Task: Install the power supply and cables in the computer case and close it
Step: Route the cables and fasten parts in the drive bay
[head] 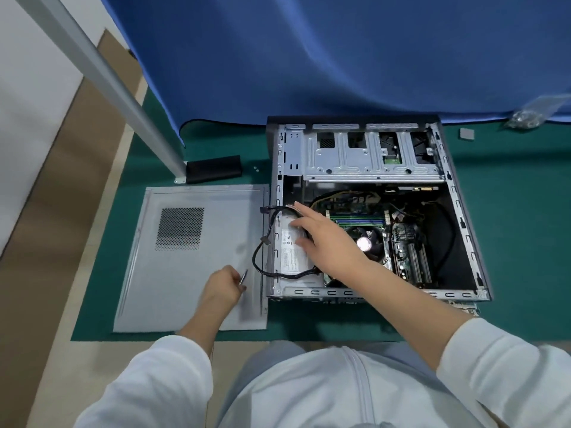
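The case [378,211] lies open on its side on a green mat [197,140], and the mat covers the worktop [65,242]. The power supply [292,253] sits inside the case, in the near left corner, with its white label facing up. The right hand [327,239] reaches into the case and rests on top of the power supply. Its fingers [301,211] are spread apart and fairly straight, and they touch the box and the cables [262,242] at its far end. Black cables loop out over the left wall of the case and curve back in near the wrist. The left hand [224,287] is over the side panel [194,257], which lies flat on the mat just left of the case. Its fingers are curled tight around a thin metal tool [243,277], and the tip of the tool sticks out to the right. The hand is a bit blurry, so I cannot tell what kind of tool it is. To the right of the power supply is the board [401,239] with a round fan [364,242]. A blue cloth [309,57] hangs at the far side. A black block [213,168] lies on the mat, far from the panel. A clear bag [530,114] of small parts lies far right.
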